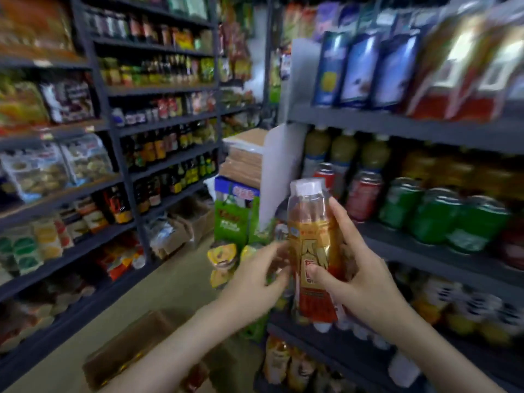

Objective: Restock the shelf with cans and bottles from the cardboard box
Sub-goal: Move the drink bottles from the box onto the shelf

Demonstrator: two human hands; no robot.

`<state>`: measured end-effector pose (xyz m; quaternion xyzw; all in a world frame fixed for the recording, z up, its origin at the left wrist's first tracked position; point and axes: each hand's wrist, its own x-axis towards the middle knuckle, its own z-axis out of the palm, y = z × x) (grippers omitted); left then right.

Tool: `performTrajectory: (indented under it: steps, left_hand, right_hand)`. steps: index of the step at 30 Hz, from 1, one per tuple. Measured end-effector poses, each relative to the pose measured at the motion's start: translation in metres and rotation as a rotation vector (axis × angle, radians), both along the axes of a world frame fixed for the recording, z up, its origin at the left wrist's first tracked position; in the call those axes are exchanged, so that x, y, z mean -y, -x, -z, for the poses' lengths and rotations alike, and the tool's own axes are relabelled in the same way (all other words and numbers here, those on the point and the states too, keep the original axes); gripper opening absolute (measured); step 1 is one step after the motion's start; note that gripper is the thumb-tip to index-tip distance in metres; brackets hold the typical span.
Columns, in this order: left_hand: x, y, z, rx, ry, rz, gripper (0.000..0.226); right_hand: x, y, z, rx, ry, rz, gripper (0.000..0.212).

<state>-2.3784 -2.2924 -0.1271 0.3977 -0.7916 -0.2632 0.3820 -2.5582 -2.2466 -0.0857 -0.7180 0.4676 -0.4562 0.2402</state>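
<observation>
Two hands meet on one bottle [312,251], which you hold nearly upright in the air, just in front of the front edge of the right-hand shelf [411,253] and not resting on it. The bottle has a white cap, amber liquid and an orange-and-red label.

Your right hand [360,279] grips it from the right. The thumb lies across the label and the fingers wrap the far side, up toward the clear shoulder. Your left hand [255,282] comes in from the left with bent fingers at the bottle's left side. Motion blur there means I cannot tell whether they clasp it or only touch it.

On the shelf behind the bottle, red cans [364,195] stand near the left end. Green cans [431,214] line the front edge to their right, and taller yellowish bottles [344,150] stand in a row at the back. The cardboard box [127,344] sits open on the floor under your left forearm.
</observation>
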Motion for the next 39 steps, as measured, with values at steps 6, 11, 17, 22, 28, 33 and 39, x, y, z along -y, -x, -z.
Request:
performTrajectory:
  steps: [6,11,17,22,28,33,39]
  left_hand:
    - [-0.035,0.127,-0.093,-0.025,0.23,0.178,0.019]
    - [-0.024,0.201,-0.15,-0.022,0.434,0.152,0.029]
    - [0.057,0.254,-0.191,-0.086,0.482,-0.115,0.054]
    - [0.12,0.271,-0.206,-0.085,0.383,-0.198,0.076]
    - [0.153,0.275,-0.21,-0.072,0.435,-0.085,0.098]
    - [0.161,0.271,-0.208,-0.059,0.492,-0.03,0.101]
    - [0.171,0.271,-0.207,-0.077,0.502,0.012,0.104]
  right_hand:
    - [-0.08,0.112,-0.075,0.087,0.179,0.146,0.087]
    - [-0.094,0.189,-0.127,0.142,0.293,0.29,0.087]
    - [-0.049,0.253,-0.163,0.219,0.421,0.345,0.086]
    - [0.024,0.269,-0.183,0.305,0.467,0.269,0.085]
    - [0.096,0.262,-0.192,0.157,0.441,0.239,0.087]
    - [0.111,0.265,-0.192,0.034,0.375,0.213,0.089]
    - [0.109,0.271,-0.189,-0.127,0.234,0.252,0.116]
